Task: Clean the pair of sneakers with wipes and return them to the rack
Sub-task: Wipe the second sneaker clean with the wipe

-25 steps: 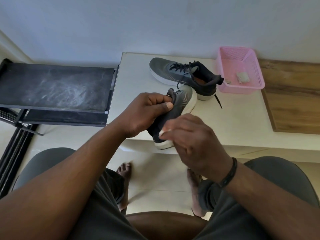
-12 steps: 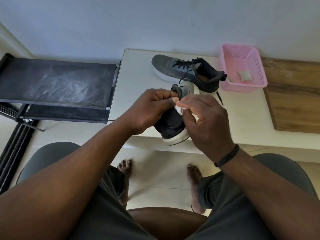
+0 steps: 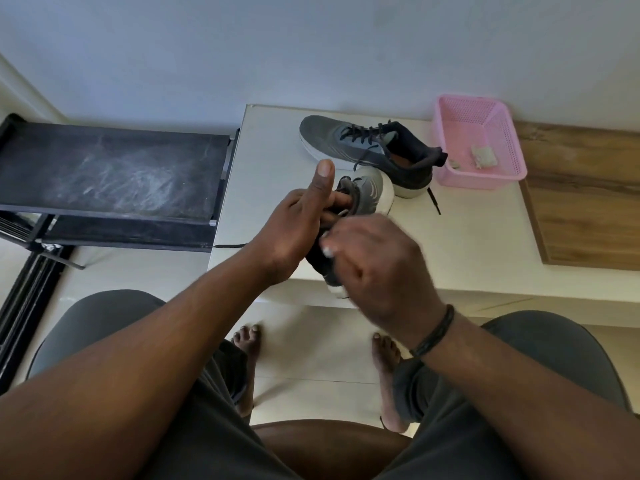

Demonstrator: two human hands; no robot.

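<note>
Head view: a white worktop (image 3: 467, 244) fills the frame's middle against a pale wall, a dark rack (image 3: 110, 168) at left and pale floor tiles at the bottom. Two sneakers: one (image 3: 367, 150) lies on the worktop beside one pink basket (image 3: 446, 140); my left hand (image 3: 298, 230) grips the other (image 3: 363, 195), thumb raised. My right hand (image 3: 377, 265) is curled around a white wipe (image 3: 326, 251) against that sneaker.
</note>
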